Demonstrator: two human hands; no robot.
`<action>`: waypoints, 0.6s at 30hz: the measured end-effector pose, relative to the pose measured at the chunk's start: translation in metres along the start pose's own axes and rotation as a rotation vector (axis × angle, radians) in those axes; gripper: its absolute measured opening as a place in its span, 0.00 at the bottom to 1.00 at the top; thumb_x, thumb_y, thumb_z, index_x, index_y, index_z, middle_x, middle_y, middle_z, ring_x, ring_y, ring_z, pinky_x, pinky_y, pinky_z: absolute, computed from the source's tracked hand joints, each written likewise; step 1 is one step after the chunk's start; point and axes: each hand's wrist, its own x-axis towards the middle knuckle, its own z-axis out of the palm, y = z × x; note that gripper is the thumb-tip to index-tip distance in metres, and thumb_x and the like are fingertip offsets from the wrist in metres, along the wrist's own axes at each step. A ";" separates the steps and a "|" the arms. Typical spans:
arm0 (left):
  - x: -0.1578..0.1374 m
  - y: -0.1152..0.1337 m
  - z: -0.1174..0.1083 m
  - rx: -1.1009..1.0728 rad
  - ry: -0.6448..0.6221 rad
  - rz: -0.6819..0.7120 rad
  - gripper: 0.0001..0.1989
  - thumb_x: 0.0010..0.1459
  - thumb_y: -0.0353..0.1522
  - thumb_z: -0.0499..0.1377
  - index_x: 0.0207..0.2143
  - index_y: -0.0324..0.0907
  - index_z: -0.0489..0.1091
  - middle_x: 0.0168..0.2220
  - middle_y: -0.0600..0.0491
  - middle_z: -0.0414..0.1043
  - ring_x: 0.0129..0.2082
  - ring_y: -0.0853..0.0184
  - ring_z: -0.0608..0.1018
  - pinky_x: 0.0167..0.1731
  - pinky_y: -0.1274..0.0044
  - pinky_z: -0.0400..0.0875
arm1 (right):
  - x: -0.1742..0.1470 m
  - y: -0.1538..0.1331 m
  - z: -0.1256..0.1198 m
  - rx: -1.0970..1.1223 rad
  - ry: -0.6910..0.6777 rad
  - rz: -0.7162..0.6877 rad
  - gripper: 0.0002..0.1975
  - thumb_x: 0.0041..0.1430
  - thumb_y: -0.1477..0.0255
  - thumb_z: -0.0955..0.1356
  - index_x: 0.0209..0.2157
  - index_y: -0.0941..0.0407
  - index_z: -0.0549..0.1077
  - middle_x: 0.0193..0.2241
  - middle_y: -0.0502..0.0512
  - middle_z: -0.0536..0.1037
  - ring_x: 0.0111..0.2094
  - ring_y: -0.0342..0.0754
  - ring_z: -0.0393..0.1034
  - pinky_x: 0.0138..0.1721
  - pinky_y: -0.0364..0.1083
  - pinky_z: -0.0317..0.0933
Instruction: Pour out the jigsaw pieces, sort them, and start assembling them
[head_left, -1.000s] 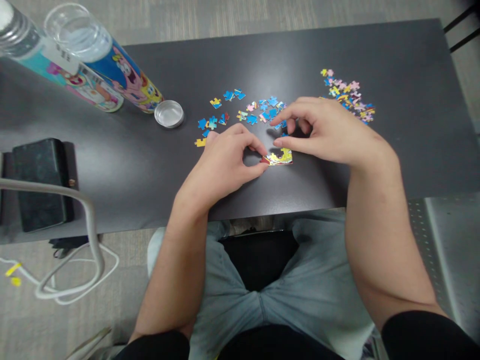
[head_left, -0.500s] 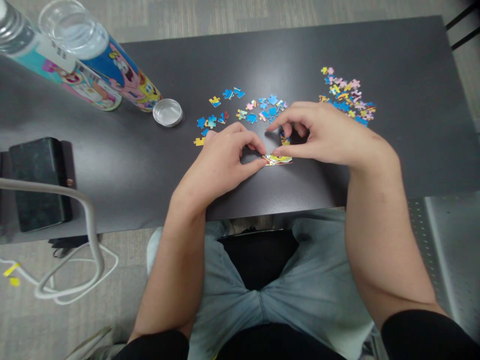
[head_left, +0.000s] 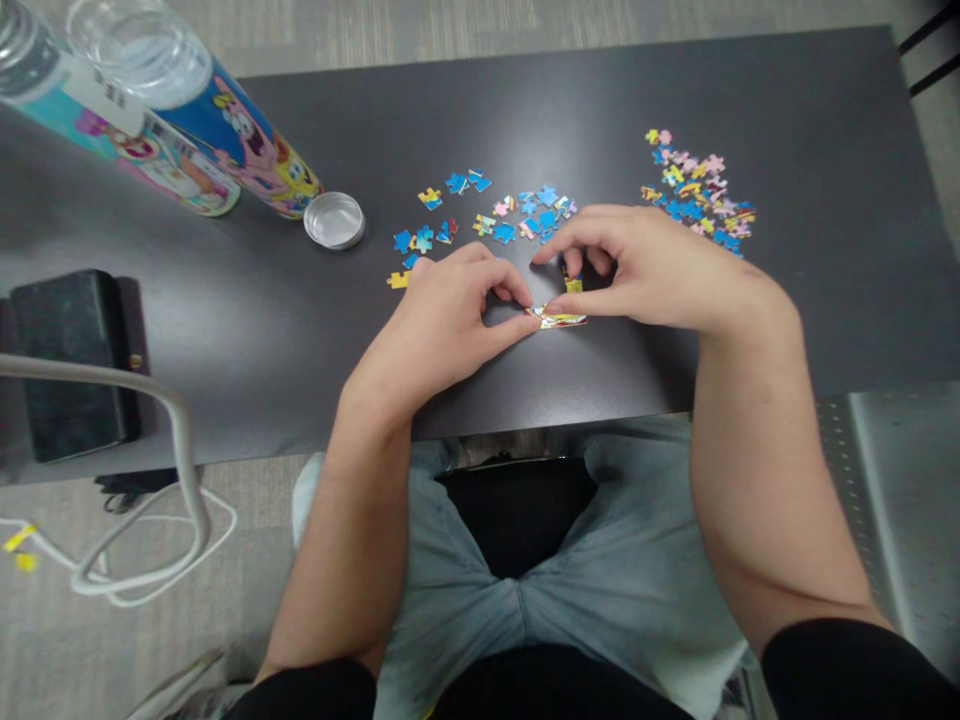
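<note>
A short strip of joined jigsaw puzzle pieces (head_left: 564,321), mostly yellow and white, lies near the table's front edge. Thumb and index finger of my left hand (head_left: 457,310) pinch its left end. My right hand (head_left: 637,265) arches over from the right; its thumb touches the strip's top edge, while the index finger stands well apart from the thumb. Behind that thumb, more puzzle pieces (head_left: 573,281) show in part, running away from me; the right hand hides the rest. Loose blue, yellow and pink pieces (head_left: 546,197) are scattered just beyond both hands.
A larger heap of puzzle pieces (head_left: 705,190) lies at the right on the dark table (head_left: 817,200). Two clear-topped cartoon tubes (head_left: 255,140) stand at the back left, beside a round metal lid (head_left: 334,221). A black case (head_left: 71,365) and grey cable (head_left: 180,430) are at the left.
The strip looks slightly more tilted under my fingers. Both hands keep nearly the same place and pose; the view has shifted a little.
</note>
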 end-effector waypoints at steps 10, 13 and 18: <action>-0.002 0.004 -0.007 0.007 -0.042 -0.040 0.08 0.72 0.28 0.83 0.44 0.44 0.88 0.42 0.53 0.81 0.44 0.56 0.82 0.54 0.63 0.69 | -0.002 0.002 0.002 -0.011 0.019 -0.005 0.22 0.68 0.54 0.87 0.58 0.47 0.92 0.43 0.55 0.87 0.41 0.57 0.77 0.44 0.57 0.69; -0.002 0.004 -0.010 0.022 -0.045 -0.057 0.10 0.70 0.29 0.84 0.42 0.44 0.87 0.40 0.53 0.81 0.43 0.56 0.82 0.52 0.63 0.69 | -0.001 0.005 0.003 0.000 0.022 -0.013 0.25 0.66 0.54 0.87 0.59 0.49 0.92 0.42 0.54 0.86 0.40 0.54 0.77 0.43 0.56 0.67; -0.003 -0.001 -0.018 0.015 -0.049 -0.079 0.14 0.67 0.31 0.87 0.39 0.45 0.85 0.38 0.55 0.81 0.42 0.57 0.82 0.53 0.63 0.70 | 0.000 0.007 0.005 0.023 0.041 -0.008 0.23 0.64 0.56 0.89 0.56 0.47 0.93 0.42 0.53 0.87 0.40 0.55 0.78 0.45 0.56 0.67</action>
